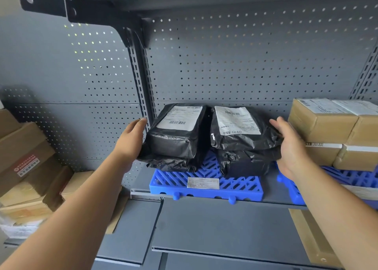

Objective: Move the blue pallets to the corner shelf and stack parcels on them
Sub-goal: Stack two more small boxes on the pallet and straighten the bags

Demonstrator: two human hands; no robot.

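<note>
Left hand (131,140) and right hand (291,147), fingers straight, press the black parcels (176,142) inward, likely keeping them off the blue pallet (204,190) edges.

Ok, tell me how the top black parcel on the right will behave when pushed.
The top black parcel probably slides easily: glossy film lying on another bagged parcel. Its wrinkled, loose wrap likely gives before the contents move. Rounded bulges hint at soft contents.

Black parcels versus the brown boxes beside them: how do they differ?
The black parcels are wrapped in crinkled plastic; the cardboard boxes are plain tan cardboard. The left hand and right hand flank the black parcels, not the cardboard boxes. Both carry white barcode labels and sit on blue pallets.
</note>
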